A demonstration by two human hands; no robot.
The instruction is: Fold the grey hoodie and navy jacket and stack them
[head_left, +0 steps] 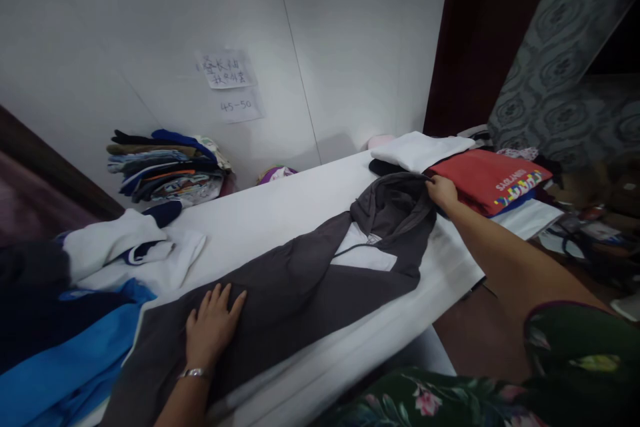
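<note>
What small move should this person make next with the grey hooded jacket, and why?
Probably smoothing the hood flat with the right hand would be a sensible move. That hand is at the edge of the hood, which looks bunched up, while the left hand already rests flat on the grey hooded jacket, spread along the white table.

Matt grey cloth of the hooded jacket (300, 280)

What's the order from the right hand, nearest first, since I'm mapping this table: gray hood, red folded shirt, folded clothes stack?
1. Gray hood, touching the right hand.
2. Red folded shirt, just right of it.
3. Folded clothes stack, far left by the wall.
</note>
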